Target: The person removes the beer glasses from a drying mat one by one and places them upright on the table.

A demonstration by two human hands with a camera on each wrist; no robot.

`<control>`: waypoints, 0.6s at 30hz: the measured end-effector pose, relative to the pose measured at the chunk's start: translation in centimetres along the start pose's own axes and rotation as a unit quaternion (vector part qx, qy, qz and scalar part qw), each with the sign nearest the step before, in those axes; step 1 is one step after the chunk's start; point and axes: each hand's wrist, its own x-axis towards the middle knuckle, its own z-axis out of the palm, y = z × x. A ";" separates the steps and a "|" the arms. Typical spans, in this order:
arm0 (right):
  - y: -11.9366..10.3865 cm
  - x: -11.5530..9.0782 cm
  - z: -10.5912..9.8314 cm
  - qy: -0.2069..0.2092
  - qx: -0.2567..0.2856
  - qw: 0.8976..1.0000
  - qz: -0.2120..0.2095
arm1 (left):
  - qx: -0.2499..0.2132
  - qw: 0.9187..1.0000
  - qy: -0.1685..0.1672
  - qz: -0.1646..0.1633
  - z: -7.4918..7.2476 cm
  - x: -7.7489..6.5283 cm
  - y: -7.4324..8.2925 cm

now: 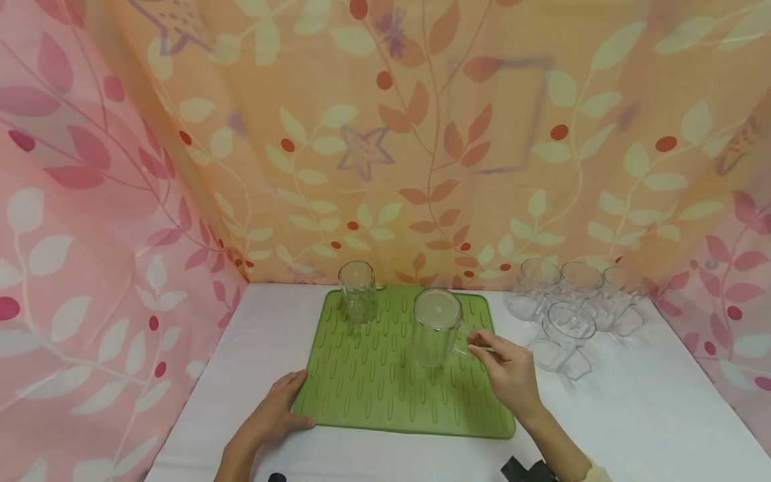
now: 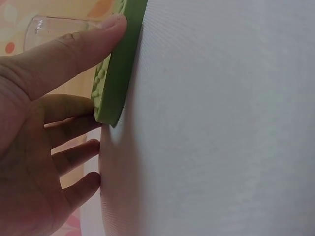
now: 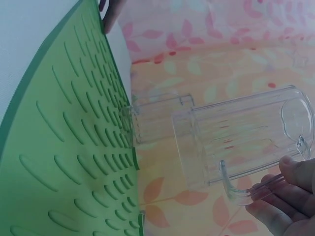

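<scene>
My right hand (image 1: 508, 371) grips the handle of a clear glass mug (image 1: 436, 331) with thumb and fingers. In the right wrist view, the held mug (image 3: 241, 140) is raised above the green drying mat (image 3: 74, 128), with a gap below it. A flat round end of it faces up in the head view. A second clear mug (image 1: 358, 294) stands on the mat's back left part. My left hand (image 1: 274, 408) rests at the mat's front left corner, with its thumb on the front edge and its other fingers along the left edge.
Several clear mugs (image 1: 569, 321) stand grouped on the white tabletop (image 1: 650, 415), right of the mat. Patterned curtains (image 1: 446, 134) close off the back and both sides. Dark objects (image 1: 527, 470) show at the front edge of the view.
</scene>
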 end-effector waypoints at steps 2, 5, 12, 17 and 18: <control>0.0 0.0 0.0 -0.001 0.001 1.000 -0.004 | 0.003 1.000 0.000 -0.001 0.0 0.0 0.1; 0.1 0.1 0.0 0.000 0.004 1.000 -0.008 | 0.003 1.000 -0.002 -0.004 0.1 0.1 0.2; 0.4 0.2 0.1 0.001 0.004 1.000 -0.017 | 0.014 1.000 -0.004 -0.002 0.1 0.1 0.3; 0.3 0.6 0.1 0.001 -0.001 0.999 -0.033 | 0.014 1.000 0.001 0.004 0.0 -0.1 0.1; 0.3 0.7 0.1 0.001 -0.002 0.999 -0.036 | 0.013 1.000 0.001 0.006 -0.1 -0.1 0.0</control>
